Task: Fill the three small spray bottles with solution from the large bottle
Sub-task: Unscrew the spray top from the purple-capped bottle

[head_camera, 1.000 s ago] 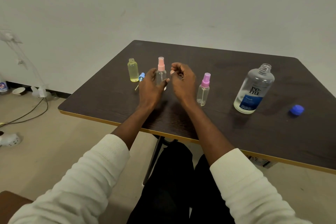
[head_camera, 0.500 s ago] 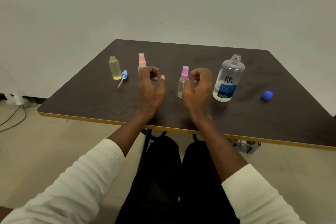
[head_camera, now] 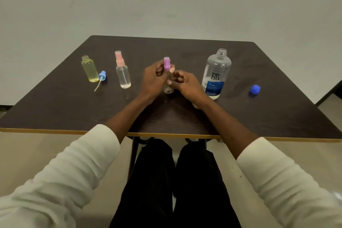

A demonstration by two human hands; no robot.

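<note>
Three small spray bottles stand in a row on the dark table (head_camera: 55, 109). The yellow bottle (head_camera: 89, 69) at the left is uncapped, and its blue spray head (head_camera: 102, 76) lies beside it. In the middle stands the pink-capped bottle (head_camera: 123, 72). My left hand (head_camera: 153, 79) grips the purple-capped bottle (head_camera: 166, 63) around its spray head, while my right hand (head_camera: 187, 85) pinches its clear body lower down. The large solution bottle (head_camera: 215, 74) stands uncapped just right of my right hand.
The large bottle's blue cap (head_camera: 255, 89) lies on the table at the far right. A plain wall runs behind the table. The table's front edge is close to my knees.
Both hands moved right, away from the pink-capped bottle, and took hold of the purple-capped bottle. The view also shifted.
</note>
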